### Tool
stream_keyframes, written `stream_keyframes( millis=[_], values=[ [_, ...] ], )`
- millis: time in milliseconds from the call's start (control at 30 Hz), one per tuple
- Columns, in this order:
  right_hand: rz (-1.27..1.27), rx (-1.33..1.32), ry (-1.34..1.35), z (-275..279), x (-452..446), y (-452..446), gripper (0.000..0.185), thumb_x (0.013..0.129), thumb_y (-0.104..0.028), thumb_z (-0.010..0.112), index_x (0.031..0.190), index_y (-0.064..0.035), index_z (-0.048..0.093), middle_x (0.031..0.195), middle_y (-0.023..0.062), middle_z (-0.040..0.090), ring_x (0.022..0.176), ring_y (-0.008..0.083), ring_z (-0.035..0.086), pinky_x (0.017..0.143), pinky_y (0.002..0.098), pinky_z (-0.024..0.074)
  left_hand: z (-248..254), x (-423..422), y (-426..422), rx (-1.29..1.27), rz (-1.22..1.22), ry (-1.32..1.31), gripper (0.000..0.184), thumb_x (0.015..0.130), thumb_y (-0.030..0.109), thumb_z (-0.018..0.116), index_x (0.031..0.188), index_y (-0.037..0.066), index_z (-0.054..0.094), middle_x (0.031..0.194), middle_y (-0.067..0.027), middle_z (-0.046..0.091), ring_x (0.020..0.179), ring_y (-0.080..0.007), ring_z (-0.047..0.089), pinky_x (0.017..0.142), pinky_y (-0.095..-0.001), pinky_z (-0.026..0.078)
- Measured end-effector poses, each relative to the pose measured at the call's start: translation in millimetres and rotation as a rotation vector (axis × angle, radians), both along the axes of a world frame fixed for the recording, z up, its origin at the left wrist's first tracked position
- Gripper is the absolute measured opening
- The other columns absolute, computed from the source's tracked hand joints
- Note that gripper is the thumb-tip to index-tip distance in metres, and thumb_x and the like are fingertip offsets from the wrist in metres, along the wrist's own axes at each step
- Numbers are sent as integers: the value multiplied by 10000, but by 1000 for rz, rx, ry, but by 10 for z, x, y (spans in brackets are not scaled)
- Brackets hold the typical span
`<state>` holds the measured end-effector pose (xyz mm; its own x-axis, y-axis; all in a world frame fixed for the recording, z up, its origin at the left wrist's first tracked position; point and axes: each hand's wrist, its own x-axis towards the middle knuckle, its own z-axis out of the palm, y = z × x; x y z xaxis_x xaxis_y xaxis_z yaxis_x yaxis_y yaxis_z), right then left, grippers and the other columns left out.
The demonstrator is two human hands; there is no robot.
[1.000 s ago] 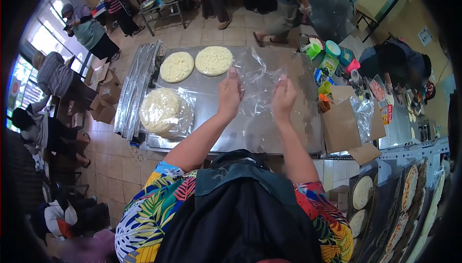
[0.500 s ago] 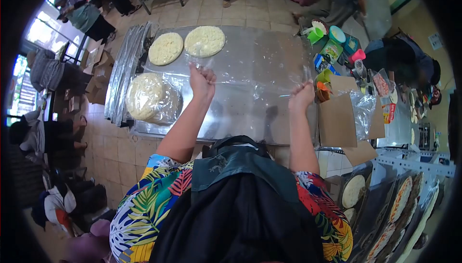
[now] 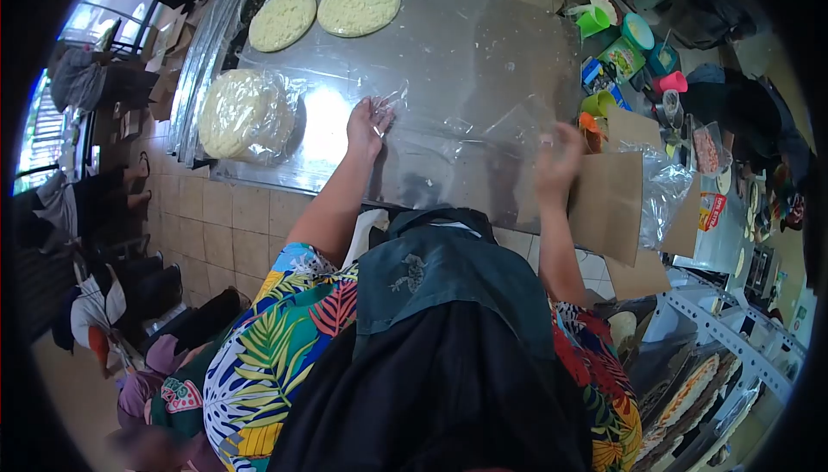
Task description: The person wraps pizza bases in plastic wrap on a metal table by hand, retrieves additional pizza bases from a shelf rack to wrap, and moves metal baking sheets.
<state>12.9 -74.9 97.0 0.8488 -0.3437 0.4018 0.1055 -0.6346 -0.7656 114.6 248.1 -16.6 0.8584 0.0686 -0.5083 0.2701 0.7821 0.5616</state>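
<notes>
Film (image 3: pixel 461 124) is spread over a table (image 3: pixel 457 36).
One end is pinched in the left hand (image 3: pixel 369 129), fingers curled — at the other, the right hand (image 3: pixel 559 166) is blurred, its grip unclear.

The sole view looks steeply down from the wearer's head, close above the metal table (image 3: pixel 483 49).

The floor (image 3: pixel 237 222) is covered in beige square tiles, with paler tiles seen below the table (image 3: pixel 483 58), whose metal top is struck by a bright white reflection. Daylight is let in through the barred windows (image 3: pixel 52 131) at the far left. At the lower right, a perforated metal rack (image 3: pixel 724 334) is placed, loaded with trays.
</notes>
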Motion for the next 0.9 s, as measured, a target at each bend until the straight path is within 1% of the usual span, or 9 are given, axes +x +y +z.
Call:
stream_keyframes(
  millis=[133, 233, 267, 333, 400, 467, 567, 700, 900],
  values=[
    [741, -397, 41, 6, 286, 647, 260, 746, -120, 602, 992, -39, 593, 984, 152, 564, 999, 311, 531, 944, 396, 380, 174, 104, -29, 69, -54, -39, 241, 933, 179, 479, 1142, 68, 437, 1058, -107, 551, 1023, -238, 552, 893, -389, 485],
    [774, -762, 66, -394, 386, 684, 157, 725, -86, 567, 871, -56, 617, 874, 109, 565, 932, 268, 548, 902, 393, 395, 569, 194, -100, 853, 230, 312, 612, 895, 208, 551, 1378, 63, 205, 1307, -219, 345, 1225, -310, 379, 977, -443, 365],
    [783, -759, 69, -448, 395, 664, 157, 725, -86, 567, 871, -56, 617, 874, 109, 565, 932, 268, 548, 902, 393, 395, 482, 191, -21, 1185, 412, -40, 655, 870, 232, 584, 1381, 53, 215, 1325, -225, 329, 1245, -343, 340, 1040, -441, 279],
    [741, -800, 139, -430, 444, 643, 96, 718, -76, 537, 779, -68, 611, 815, 76, 553, 872, 235, 549, 820, 377, 409, 862, -33, -127, 1674, 230, -584, 628, 814, 252, 636, 1318, 26, 337, 1294, -208, 382, 1233, -326, 365, 1051, -438, 252],
    [727, -772, 128, -454, 439, 648, 74, 716, -83, 538, 747, -72, 605, 801, 72, 548, 854, 234, 546, 781, 373, 407, 1067, -276, -326, 1576, -458, -1042, 553, 759, 265, 668, 1211, 18, 466, 1202, -179, 473, 1187, -300, 421, 1030, -420, 263],
    [706, -751, 113, -459, 440, 653, 60, 714, -89, 539, 715, -77, 598, 787, 68, 544, 836, 234, 543, 742, 369, 405, 1066, -396, -576, 1708, -742, -1353, 438, 701, 216, 679, 1078, 43, 537, 1089, -140, 531, 1110, -279, 476, 972, -414, 311],
    [717, -763, 97, -461, 400, 611, 56, 712, -92, 542, 732, -79, 593, 773, 65, 534, 826, 234, 544, 724, 363, 405, 752, -358, -617, 1857, -1047, -1179, 297, 671, 143, 646, 943, 55, 569, 974, -126, 565, 995, -280, 531, 888, -400, 362],
    [680, -712, 94, -505, 175, 417, 52, 715, -104, 550, 752, -82, 580, 768, 60, 522, 814, 235, 542, 705, 371, 406, 521, -358, -472, 1806, -951, -1180, 83, 673, 75, 580, 755, 67, 576, 812, -111, 592, 831, -285, 577, 772, -379, 396],
    [609, -621, 306, -623, -391, 227, 164, 724, -161, 622, 867, -83, 606, 824, 94, 541, 868, 261, 556, 753, 365, 422, 311, -712, -307, 1859, -1070, -1052, 99, 694, 112, 583, 783, 69, 584, 823, -105, 580, 847, -274, 569, 766, -384, 405]
  ],
)
